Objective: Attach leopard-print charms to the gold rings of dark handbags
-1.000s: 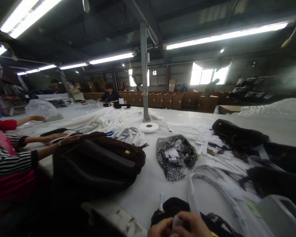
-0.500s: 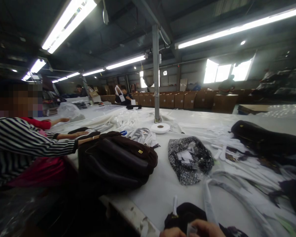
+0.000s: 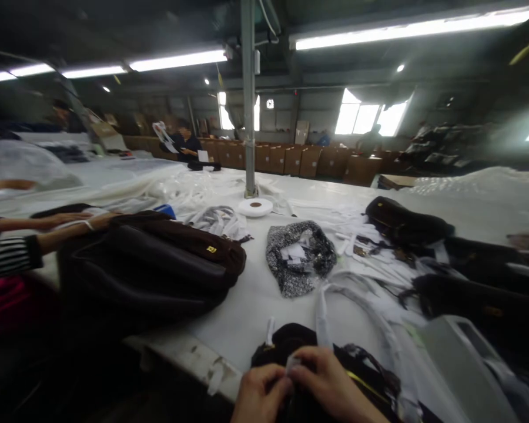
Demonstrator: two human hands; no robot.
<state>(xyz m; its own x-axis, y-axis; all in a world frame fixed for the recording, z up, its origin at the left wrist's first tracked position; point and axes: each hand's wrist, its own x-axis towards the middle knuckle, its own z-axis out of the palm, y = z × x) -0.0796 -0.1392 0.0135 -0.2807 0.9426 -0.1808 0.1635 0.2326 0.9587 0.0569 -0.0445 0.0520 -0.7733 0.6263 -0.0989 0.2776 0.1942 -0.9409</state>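
My left hand [image 3: 260,390] and my right hand [image 3: 326,376] meet at the bottom of the head view. Both are closed, fingertips pinching a small whitish translucent piece [image 3: 293,363], perhaps wrapping; its exact kind is unclear. Under and around them lies a black bag [image 3: 291,335], with a yellow line along its right part. A handle wrapped in white material [image 3: 365,302] arches up beside the bag. Just beyond sits a speckled black-and-white cloth bundle [image 3: 280,255] with white paper pieces [image 3: 294,254] in it.
A large dark brown bag [image 3: 158,258] stands left, with a co-worker's hands [image 3: 77,222] by it. A white tape roll [image 3: 255,207] lies near a metal post [image 3: 249,106]. Black bags [image 3: 405,223] and a grey box-like object [image 3: 462,364] are at right.
The view has swung right and down, so more of both my hands and the black bag shows. The grey object at right has come into view. My fingers still pinch the whitish piece.
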